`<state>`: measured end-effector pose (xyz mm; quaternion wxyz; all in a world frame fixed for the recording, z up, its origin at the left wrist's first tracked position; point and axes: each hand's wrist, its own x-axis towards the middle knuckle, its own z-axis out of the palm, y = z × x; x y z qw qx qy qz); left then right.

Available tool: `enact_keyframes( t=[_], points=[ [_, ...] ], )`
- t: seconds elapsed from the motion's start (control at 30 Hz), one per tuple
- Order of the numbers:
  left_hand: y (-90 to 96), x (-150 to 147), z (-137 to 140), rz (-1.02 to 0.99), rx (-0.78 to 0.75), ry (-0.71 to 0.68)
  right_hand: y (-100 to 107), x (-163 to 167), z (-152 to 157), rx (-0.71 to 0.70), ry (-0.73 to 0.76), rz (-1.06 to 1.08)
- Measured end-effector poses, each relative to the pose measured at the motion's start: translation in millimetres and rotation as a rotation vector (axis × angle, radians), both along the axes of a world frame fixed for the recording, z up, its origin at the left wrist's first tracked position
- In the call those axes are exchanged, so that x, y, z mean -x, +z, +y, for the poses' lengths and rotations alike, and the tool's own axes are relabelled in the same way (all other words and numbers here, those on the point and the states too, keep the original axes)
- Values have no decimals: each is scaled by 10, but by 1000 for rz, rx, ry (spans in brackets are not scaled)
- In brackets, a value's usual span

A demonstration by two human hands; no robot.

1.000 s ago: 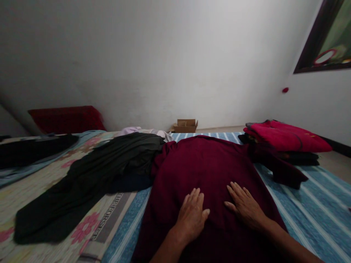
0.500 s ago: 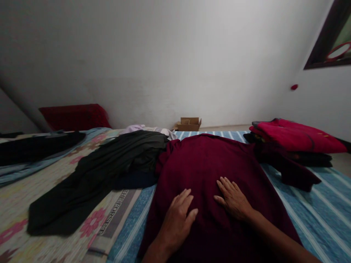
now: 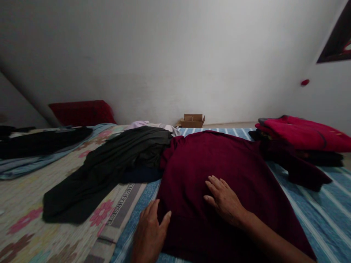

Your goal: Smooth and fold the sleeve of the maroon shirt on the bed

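Observation:
A maroon long-sleeved top (image 3: pixel 216 157) lies spread out in front of me, one sleeve stretched to the right. My right hand (image 3: pixel 223 197) rests flat on the middle of its body, fingers extended. At the top's left edge is my left hand (image 3: pixel 150 228), its thumb and fingers apart, partly over the blue striped sheet (image 3: pixel 131 230). Neither hand grips anything. The lower hem runs down toward the bottom of the view.
Dark green clothing (image 3: pixel 109 168) lies in a heap on the floral cover (image 3: pixel 68 204) at left. Folded pink clothes (image 3: pixel 309 133) are stacked at right. Black garments (image 3: pixel 46 140) lie far left, near a red covered object (image 3: pixel 82 111). A cardboard box (image 3: pixel 192 120) stands by the wall.
My left hand has moved left and down, from the body of the top to its left edge. My right hand has shifted slightly left across the cloth. The view has turned slightly left.

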<state>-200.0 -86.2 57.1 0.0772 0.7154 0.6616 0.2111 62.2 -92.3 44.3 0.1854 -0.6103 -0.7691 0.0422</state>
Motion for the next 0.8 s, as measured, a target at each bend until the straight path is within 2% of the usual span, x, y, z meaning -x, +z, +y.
enact_keyframes(
  t=[0.1,0.23,0.33,0.5,0.6,0.8],
  points=[
    [32,6,-73,-1,63,70,94,139,-133,-55,68,13],
    [118,17,-112,-26,185,161,151,262,-475,-100,188,83],
    [189,25,-107,-21,282,200,74,317,-752,-137,208,112],
    [213,52,-79,-6,337,190,-116,326,-1000,-332,168,30],
    [154,92,-67,-96,316,151,-147,317,-1056,-408,142,-50],
    [109,142,-35,-395,293,123,-165,311,-1102,-434,135,-158]
  ],
)
